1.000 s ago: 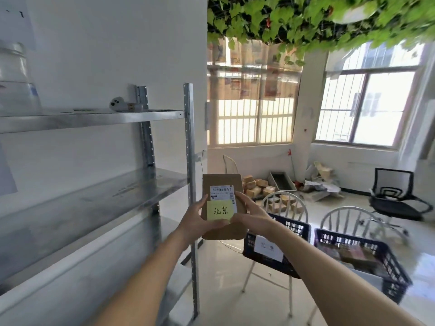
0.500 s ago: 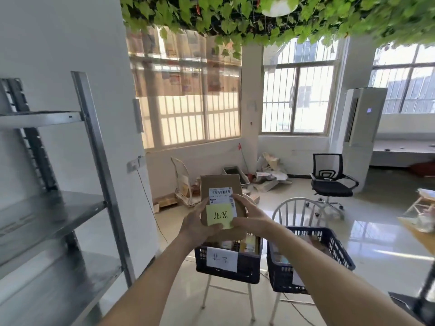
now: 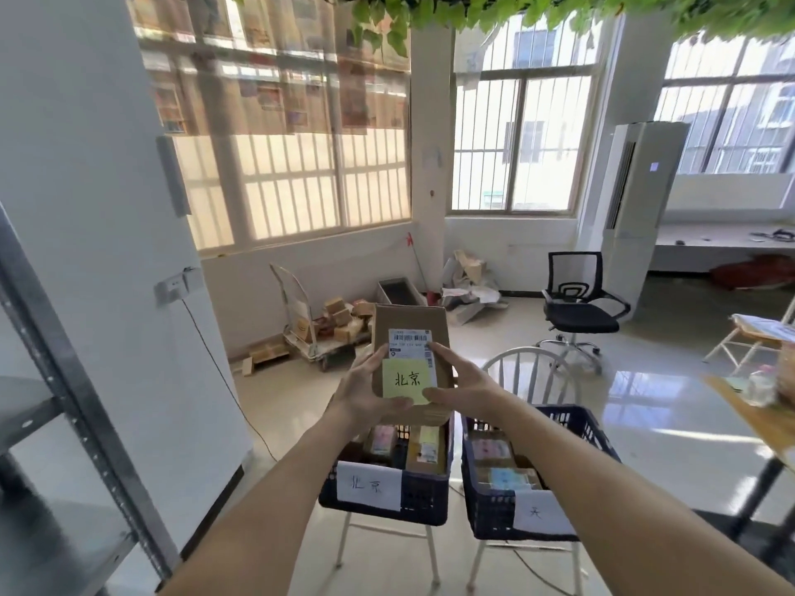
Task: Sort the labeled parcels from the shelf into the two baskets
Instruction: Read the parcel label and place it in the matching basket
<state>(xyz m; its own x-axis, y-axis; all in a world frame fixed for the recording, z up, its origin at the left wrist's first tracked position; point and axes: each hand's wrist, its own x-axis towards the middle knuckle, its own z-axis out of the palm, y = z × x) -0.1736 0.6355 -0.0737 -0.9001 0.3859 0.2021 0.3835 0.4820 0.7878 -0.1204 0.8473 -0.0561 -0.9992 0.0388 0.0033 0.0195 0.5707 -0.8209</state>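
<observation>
Head view: my left hand (image 3: pixel 365 391) and right hand (image 3: pixel 462 387) grip a cardboard parcel (image 3: pixel 411 337) with a yellow note, above the left basket (image 3: pixel 423 499). Both this and the right basket (image 3: pixel 494 516) already hold parcels; this parcel is not yet dropped in.
</observation>
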